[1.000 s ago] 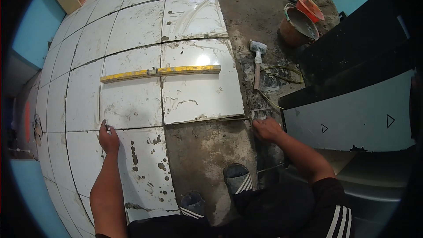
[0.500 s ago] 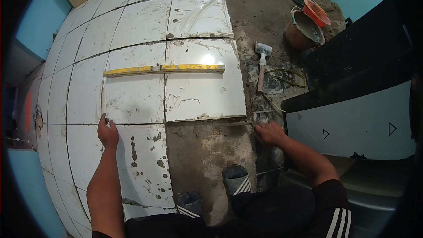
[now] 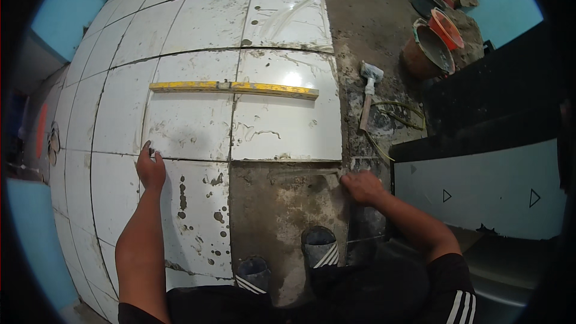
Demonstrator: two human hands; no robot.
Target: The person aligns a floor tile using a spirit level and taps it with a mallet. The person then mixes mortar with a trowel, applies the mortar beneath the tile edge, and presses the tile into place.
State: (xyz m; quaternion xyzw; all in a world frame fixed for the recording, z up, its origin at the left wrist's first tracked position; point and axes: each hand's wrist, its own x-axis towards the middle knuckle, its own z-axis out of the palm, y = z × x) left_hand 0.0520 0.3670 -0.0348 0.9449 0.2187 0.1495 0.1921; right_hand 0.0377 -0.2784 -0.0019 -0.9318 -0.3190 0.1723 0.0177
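On the left, my left hand (image 3: 150,171) rests low over the white floor tiles (image 3: 198,123), by a joint between two of them. Its thumb and fingers close around something small and dark that I cannot make out. Across from it, my right hand (image 3: 363,186) is closed just off the near right corner of the last laid tile (image 3: 287,126). A thin, blurred pale line (image 3: 312,173) runs from its fingertips leftward above the bare grey floor (image 3: 282,204); what it is does not show clearly. A yellow spirit level (image 3: 264,89) lies across two tiles ahead.
A white-headed mallet (image 3: 368,93) lies on the rough floor at right, beside a yellow-green strap (image 3: 399,114). Farther back stand a bucket of grey mortar (image 3: 423,57) and an orange bucket (image 3: 447,29). A dark cabinet-like piece with a pale panel (image 3: 480,180) borders the right side.
My right hand has moved slightly left and nearer to me, off the tile's corner. My left hand stays by the same joint. The whole view has shifted a little.
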